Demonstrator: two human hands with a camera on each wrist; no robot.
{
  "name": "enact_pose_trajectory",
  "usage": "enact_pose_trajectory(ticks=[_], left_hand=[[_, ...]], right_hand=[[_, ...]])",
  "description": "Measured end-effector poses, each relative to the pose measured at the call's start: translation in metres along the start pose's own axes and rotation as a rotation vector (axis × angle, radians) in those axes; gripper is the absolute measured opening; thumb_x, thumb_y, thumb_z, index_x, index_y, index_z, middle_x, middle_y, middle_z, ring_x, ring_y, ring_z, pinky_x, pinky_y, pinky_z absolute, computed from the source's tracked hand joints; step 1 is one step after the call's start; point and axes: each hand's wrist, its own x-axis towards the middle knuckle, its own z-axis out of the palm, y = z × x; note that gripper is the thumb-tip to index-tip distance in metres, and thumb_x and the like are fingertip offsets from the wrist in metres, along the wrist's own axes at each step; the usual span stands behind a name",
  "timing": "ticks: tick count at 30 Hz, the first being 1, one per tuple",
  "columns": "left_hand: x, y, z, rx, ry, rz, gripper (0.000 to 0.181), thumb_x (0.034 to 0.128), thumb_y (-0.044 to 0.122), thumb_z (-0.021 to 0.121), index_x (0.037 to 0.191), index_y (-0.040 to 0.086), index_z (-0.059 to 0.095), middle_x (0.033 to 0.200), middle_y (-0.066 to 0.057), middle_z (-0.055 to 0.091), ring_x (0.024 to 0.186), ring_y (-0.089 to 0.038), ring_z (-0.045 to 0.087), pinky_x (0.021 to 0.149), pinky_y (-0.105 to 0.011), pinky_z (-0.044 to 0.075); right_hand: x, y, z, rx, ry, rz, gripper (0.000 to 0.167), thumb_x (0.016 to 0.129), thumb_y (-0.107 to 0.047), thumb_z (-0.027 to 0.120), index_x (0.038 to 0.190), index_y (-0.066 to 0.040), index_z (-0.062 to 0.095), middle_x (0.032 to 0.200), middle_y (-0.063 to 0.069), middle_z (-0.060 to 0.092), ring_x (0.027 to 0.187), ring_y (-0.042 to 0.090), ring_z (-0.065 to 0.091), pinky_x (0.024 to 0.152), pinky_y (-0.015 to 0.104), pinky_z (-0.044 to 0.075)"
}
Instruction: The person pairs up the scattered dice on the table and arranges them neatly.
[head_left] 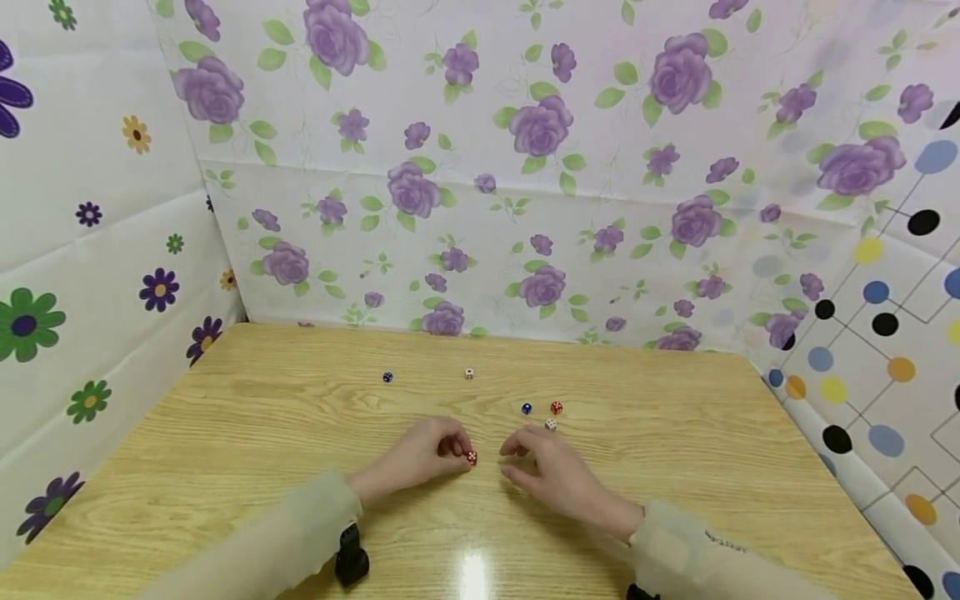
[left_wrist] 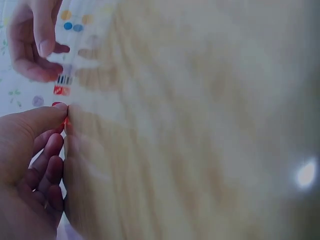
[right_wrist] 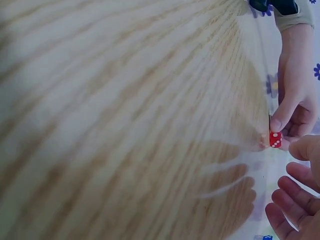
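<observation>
My left hand (head_left: 431, 450) pinches a red die (head_left: 472, 457) with white pips between thumb and fingertip, low at the table surface. The same red die (right_wrist: 275, 139) shows clearly at the left thumb in the right wrist view. Across a small gap, my right hand (head_left: 551, 471) faces it with relaxed, slightly bent fingers and nothing between them. Just beyond the right hand's fingers lies a white die (head_left: 551, 425). A blue die (head_left: 527, 408) and a second red die (head_left: 557, 407) rest a little farther back.
Toward the back of the wooden table (head_left: 247, 392) are another blue die (head_left: 387, 377), on the left, and another white die (head_left: 469, 373), near the middle. Flower-patterned sheets (head_left: 480, 208) stand behind and on the left; a dotted sheet (head_left: 885, 375) borders the right side.
</observation>
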Motion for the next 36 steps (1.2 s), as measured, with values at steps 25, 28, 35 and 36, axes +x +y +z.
enact_pose_trajectory(ticks=[25, 28, 35, 36], left_hand=[[-0.009, 0.015, 0.017, 0.053, 0.067, -0.001, 0.011, 0.0813, 0.018, 0.081, 0.084, 0.018, 0.07, 0.08, 0.003, 0.066, 0.073, -0.009, 0.055, 0.067, -0.017, 0.04], [-0.01, 0.015, 0.018, 0.068, 0.08, 0.001, 0.011, 0.0806, 0.02, 0.081, 0.084, 0.019, 0.07, 0.08, 0.004, 0.066, 0.074, -0.009, 0.054, 0.069, -0.018, 0.039], [-0.01, 0.014, 0.021, 0.096, 0.097, -0.002, 0.013, 0.0798, 0.024, 0.082, 0.083, 0.024, 0.07, 0.079, 0.007, 0.065, 0.075, -0.007, 0.052, 0.07, -0.019, 0.037], [-0.01, 0.014, 0.021, 0.099, 0.098, -0.001, 0.013, 0.0797, 0.025, 0.082, 0.083, 0.024, 0.07, 0.079, 0.007, 0.065, 0.075, -0.007, 0.051, 0.07, -0.019, 0.037]], right_hand=[[-0.003, -0.004, 0.013, 0.022, -0.034, 0.013, 0.014, 0.089, -0.024, 0.074, 0.1, -0.018, 0.069, 0.095, -0.005, 0.064, 0.09, 0.01, 0.059, 0.079, 0.024, 0.051], [-0.003, -0.004, 0.015, 0.016, -0.027, 0.01, 0.014, 0.088, -0.025, 0.075, 0.099, -0.019, 0.069, 0.094, -0.006, 0.064, 0.092, 0.01, 0.058, 0.08, 0.025, 0.051], [-0.004, -0.003, 0.017, 0.038, -0.025, 0.013, 0.014, 0.088, -0.025, 0.075, 0.099, -0.018, 0.069, 0.094, -0.005, 0.064, 0.094, 0.011, 0.057, 0.081, 0.026, 0.05], [-0.004, -0.003, 0.017, 0.037, -0.025, 0.014, 0.014, 0.088, -0.025, 0.075, 0.099, -0.018, 0.069, 0.094, -0.005, 0.064, 0.094, 0.012, 0.056, 0.081, 0.026, 0.05]])
